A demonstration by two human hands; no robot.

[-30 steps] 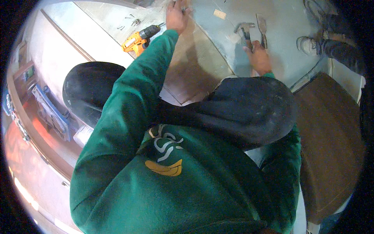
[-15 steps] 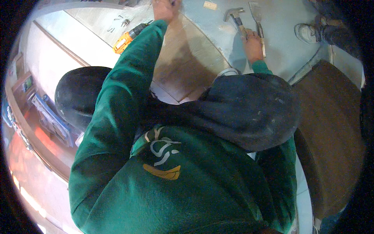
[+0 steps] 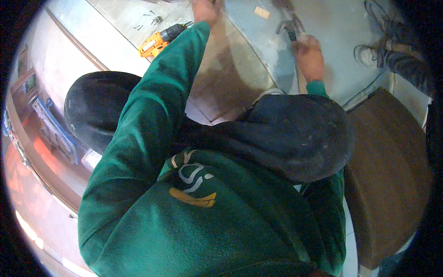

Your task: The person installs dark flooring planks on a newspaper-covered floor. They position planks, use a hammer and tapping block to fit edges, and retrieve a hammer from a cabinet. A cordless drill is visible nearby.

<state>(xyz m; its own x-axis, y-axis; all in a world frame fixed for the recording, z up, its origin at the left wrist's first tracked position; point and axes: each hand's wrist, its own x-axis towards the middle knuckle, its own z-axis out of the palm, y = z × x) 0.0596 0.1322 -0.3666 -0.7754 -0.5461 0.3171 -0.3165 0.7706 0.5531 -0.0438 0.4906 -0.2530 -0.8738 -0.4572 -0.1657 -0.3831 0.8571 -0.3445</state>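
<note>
My right hand [image 3: 310, 54] is closed round the handle of a scraper [image 3: 298, 24], whose long blade points away from me and is blurred at the top edge. Beside it, a claw hammer [image 3: 290, 32] lies on the floor, its handle running down past my hand. At the top edge, my left hand [image 3: 206, 11] looks closed around a small dark thing. Its fingertips are cut off by the frame. An orange and black cordless drill [image 3: 157, 44] lies on the floor left of my left forearm.
Several small metal bits [image 3: 156, 20] lie beyond the drill. A small tan card [image 3: 262, 11] rests on the floor ahead. At the right are another person's shoe [image 3: 367, 56] and dark trouser leg, and a brown panel-like object [image 3: 392, 171]. Shelving [image 3: 55, 129] stands at the left.
My right hand has taken hold of the scraper, and its blade has swung leftward over the hammer's far end. The view has shifted slightly; my left hand stays at the top edge.
</note>
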